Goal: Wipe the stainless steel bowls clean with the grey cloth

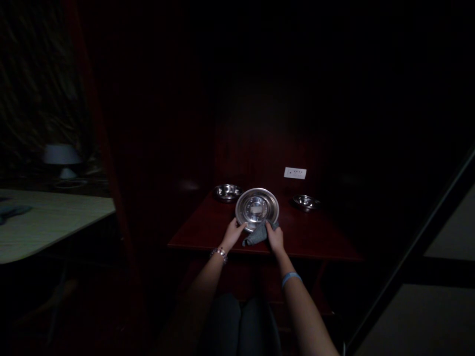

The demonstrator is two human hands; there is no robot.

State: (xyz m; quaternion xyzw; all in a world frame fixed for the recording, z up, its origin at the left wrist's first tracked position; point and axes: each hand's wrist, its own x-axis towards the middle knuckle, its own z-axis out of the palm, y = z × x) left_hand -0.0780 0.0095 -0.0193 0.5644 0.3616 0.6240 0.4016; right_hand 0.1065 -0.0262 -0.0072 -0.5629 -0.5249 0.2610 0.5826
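Observation:
A shiny metal bowl (257, 196) is tilted up above the front of a dark red desk, its inside facing me and a pale patch at its centre. My left hand (232, 234) grips the lower left rim, thumb on the inner side. At the lower right rim, my right hand (275, 238) is closed on a grey cloth (256, 236), which lies against the bowl and hangs down to the left. Fingers behind the bowl and inside the cloth are hidden.
Two more metal bowls stand on the red desk (208, 230): one bowl (227, 193) at back left, another bowl (306, 202) at back right. A white socket plate (295, 173) is on the back panel. Left, beyond a partition, are a pale table (74, 212) and a lamp (63, 155).

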